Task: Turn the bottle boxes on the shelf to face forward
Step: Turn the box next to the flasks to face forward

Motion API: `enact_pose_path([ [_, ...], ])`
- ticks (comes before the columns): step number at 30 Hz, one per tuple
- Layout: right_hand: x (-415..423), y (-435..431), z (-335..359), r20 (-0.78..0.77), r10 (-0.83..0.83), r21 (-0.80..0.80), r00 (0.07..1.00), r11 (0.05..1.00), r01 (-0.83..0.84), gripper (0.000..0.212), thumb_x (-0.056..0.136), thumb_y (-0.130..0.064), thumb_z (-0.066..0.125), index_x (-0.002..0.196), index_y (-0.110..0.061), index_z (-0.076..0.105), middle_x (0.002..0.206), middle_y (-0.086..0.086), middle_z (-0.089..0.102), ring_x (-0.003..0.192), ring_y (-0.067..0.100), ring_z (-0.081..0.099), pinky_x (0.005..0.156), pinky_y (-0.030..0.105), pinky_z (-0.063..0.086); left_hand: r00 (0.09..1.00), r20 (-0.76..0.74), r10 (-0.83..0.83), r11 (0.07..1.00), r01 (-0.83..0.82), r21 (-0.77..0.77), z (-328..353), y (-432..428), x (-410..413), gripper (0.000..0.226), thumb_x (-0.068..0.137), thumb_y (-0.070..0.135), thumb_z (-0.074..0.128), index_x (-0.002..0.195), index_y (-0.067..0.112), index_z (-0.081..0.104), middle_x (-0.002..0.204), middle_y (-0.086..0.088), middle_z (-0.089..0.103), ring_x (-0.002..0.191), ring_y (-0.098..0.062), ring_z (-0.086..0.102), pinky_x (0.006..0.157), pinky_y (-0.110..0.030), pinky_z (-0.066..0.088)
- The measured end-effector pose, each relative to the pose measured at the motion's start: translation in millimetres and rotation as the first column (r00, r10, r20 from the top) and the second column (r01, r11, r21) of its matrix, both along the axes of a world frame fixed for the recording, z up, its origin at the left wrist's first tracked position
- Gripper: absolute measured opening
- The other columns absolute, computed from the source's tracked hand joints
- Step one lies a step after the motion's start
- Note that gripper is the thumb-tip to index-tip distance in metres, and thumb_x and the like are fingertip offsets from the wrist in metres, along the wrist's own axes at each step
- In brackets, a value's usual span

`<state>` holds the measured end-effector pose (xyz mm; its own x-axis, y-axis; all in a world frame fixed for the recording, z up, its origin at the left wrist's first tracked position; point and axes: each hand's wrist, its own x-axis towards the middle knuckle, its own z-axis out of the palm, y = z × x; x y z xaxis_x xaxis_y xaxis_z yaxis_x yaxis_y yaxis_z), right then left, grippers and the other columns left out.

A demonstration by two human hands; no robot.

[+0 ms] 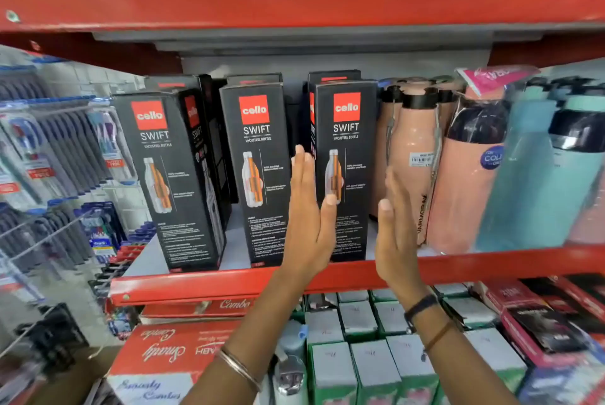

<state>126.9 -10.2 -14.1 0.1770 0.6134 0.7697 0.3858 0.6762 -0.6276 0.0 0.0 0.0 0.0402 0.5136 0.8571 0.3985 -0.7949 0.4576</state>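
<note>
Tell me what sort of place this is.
Most likely a retail shop's housewares aisle: red shelves stocked with rows of identical boxes, a barcode sticker on a pink bottle, and packaged toothbrushes hanging at left.

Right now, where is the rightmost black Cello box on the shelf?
The rightmost Cello box stands center frame on the red shelf, directly left of the peach bottles, between the open left hand and right hand.

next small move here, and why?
Probably shift both hands to the leftmost box and twist it square. It stands angled, side panel showing, while the middle box and right box face forward. The left hand and right hand are open, flanking the right box.
</note>
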Motion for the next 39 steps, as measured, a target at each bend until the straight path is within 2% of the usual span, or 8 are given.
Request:
enact_pose_path([
  [6, -9.4, 11.8, -28.7, -0.091, 0.105, -0.261, 0.990, 0.957, -0.126, 0.064, 0.091, -0.053, 0.029, 0.149, -0.029, 0.015, 0.159, -0.011, 0.018, 0.146, 0.002, 0.019, 0.121, 0.036, 0.019, 0.998, 0.067, 0.015, 0.971, 0.001, -0.238, -32.0, 3.5, 10.7, 0.065, 0.099, 0.037, 0.028, 0.151, 0.019, -0.006, 0.162, 0.006, -0.013, 0.148, -0.003, -0.011, 0.120, -0.021, 0.000],
  [13, -2.7, 30.7, -43.9, -0.012, 0.137, -0.338, 0.991, 0.932, -0.133, 0.083, 0.085, -0.038, 0.064, 0.150, -0.029, 0.013, 0.156, -0.002, 0.032, 0.141, 0.010, 0.033, 0.115, 0.042, 0.033, 0.989, 0.148, -0.028, 0.864, 0.098, -0.494, -38.9, 6.6, 4.7, 0.058, 0.089, 0.069, 0.015, 0.144, 0.050, 0.007, 0.156, 0.024, 0.014, 0.148, -0.014, 0.021, 0.120, -0.050, 0.021],
  [17, 8.3, 37.6, -36.4, 0.058, 0.147, -0.321, 0.987, 0.939, -0.121, 0.092, 0.069, -0.036, 0.079, 0.143, -0.030, 0.027, 0.140, -0.008, 0.048, 0.127, 0.007, 0.048, 0.105, 0.039, 0.045, 0.978, 0.184, -0.097, 0.826, 0.183, -0.533, -32.0, 10.4, -3.7, 0.074, 0.073, 0.088, 0.014, 0.140, 0.059, 0.018, 0.138, 0.037, 0.040, 0.105, 0.018, 0.049, 0.112, -0.038, 0.035],
  [21, 9.6, 44.4, -25.6, 0.071, 0.148, -0.287, 0.986, 0.950, -0.122, 0.102, 0.060, -0.045, 0.085, 0.141, -0.026, 0.026, 0.139, -0.006, 0.044, 0.127, 0.009, 0.046, 0.105, 0.033, 0.042, 0.960, 0.240, -0.144, 0.813, 0.253, -0.524, -21.2, 0.8, 1.3, 0.079, 0.061, 0.095, 0.012, 0.133, 0.065, 0.023, 0.123, 0.041, 0.045, 0.098, 0.007, 0.053, 0.091, -0.025, 0.043],
  [23, 7.6, 49.2, -18.9, 0.041, 0.117, -0.272, 0.992, 0.957, -0.102, 0.104, 0.059, -0.043, 0.086, 0.140, -0.026, 0.023, 0.138, -0.009, 0.042, 0.128, 0.009, 0.043, 0.106, 0.027, 0.037, 0.947, 0.262, -0.185, 0.802, 0.300, -0.516, -16.2, -4.0, 4.1, 0.077, 0.062, 0.094, 0.013, 0.132, 0.065, 0.025, 0.130, 0.047, 0.029, 0.135, -0.003, 0.037, 0.114, -0.032, 0.032],
  [27, 12.8, 57.6, -5.6, -0.056, 0.108, -0.205, 0.993, 0.972, -0.118, 0.100, 0.057, -0.036, 0.084, 0.138, -0.019, 0.029, 0.130, -0.010, 0.047, 0.117, -0.002, 0.048, 0.096, 0.006, 0.036, 0.942, 0.236, -0.240, 0.770, 0.333, -0.544, -12.5, 0.8, -5.5, 0.067, 0.078, 0.081, 0.030, 0.140, 0.057, 0.026, 0.142, 0.046, 0.028, 0.143, 0.002, 0.024, 0.120, -0.037, 0.023],
  [32, 19.4, 63.5, -6.2, -0.103, 0.184, -0.169, 0.977, 0.965, -0.200, 0.099, 0.061, -0.030, 0.079, 0.143, -0.013, 0.026, 0.143, 0.002, 0.044, 0.134, 0.010, 0.043, 0.112, 0.034, 0.038, 0.979, 0.165, -0.118, 0.828, 0.188, -0.528, -8.2, 16.7, -4.2, 0.062, 0.100, 0.040, 0.035, 0.152, 0.032, 0.001, 0.161, 0.020, 0.001, 0.143, 0.010, 0.006, 0.120, -0.024, 0.011],
  [39, 30.2, 69.9, -2.2, -0.026, 0.306, -0.299, 0.952, 0.906, -0.299, 0.106, 0.067, -0.039, 0.070, 0.150, -0.021, 0.008, 0.157, -0.005, 0.024, 0.144, 0.006, 0.025, 0.120, 0.040, 0.025, 0.993, 0.095, -0.076, 0.889, 0.111, -0.444, -6.1, 43.8, -10.1, 0.051, 0.098, 0.011, 0.046, 0.145, 0.021, 0.030, 0.122, 0.025, 0.052, 0.104, 0.025, 0.049, 0.086, 0.000, 0.035],
])
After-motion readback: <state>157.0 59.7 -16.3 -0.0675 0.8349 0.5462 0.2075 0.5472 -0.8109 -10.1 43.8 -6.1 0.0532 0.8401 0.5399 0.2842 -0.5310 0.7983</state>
